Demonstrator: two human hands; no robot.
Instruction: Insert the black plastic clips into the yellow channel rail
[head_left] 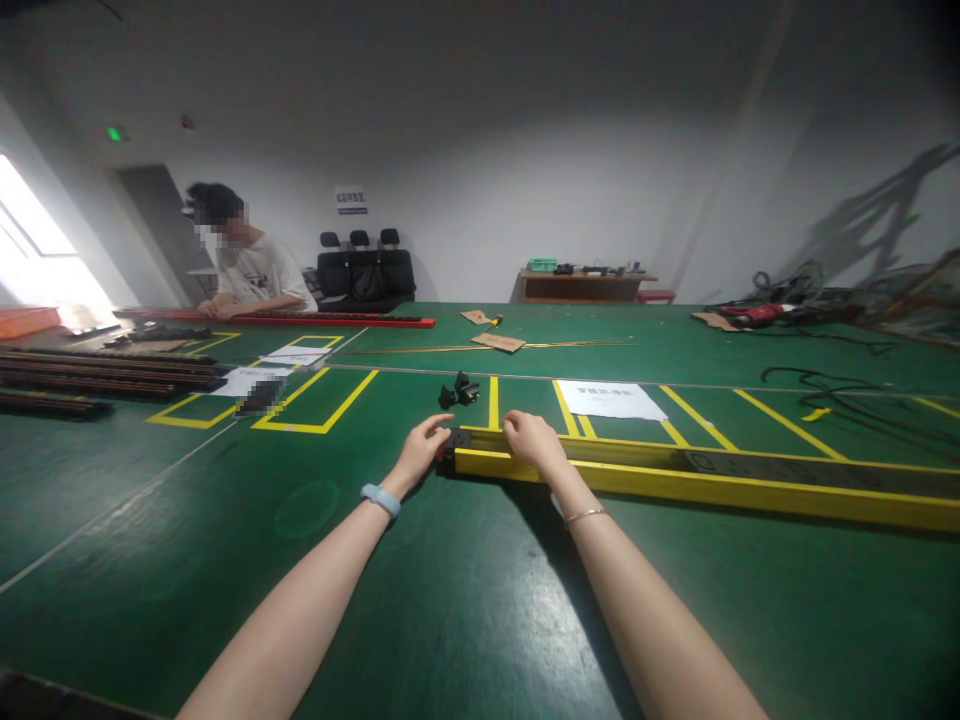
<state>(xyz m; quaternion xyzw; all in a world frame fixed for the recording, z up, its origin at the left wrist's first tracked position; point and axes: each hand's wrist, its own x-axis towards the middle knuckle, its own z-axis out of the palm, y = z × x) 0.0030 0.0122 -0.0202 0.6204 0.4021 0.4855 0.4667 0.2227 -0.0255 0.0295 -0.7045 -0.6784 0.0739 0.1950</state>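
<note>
A long yellow channel [675,484] lies across the green table, from the middle to the right edge. At its left end sits a small black block [457,438], and my left hand [422,452] is closed on this block from the left. My right hand [531,440] rests over the channel a little to the right, its fingers curled; what they hold, if anything, is hidden. Further right inside the channel lies a long black strip [787,466]. Just behind the left end is a small heap of black parts [459,390].
Dark bars [97,375] lie at the left, and a red bar [360,320] near a person [259,268] at the far side. Paper sheets [611,400], cardboard pieces [499,343], thin rods and black cables [802,385] are on the green table [420,620].
</note>
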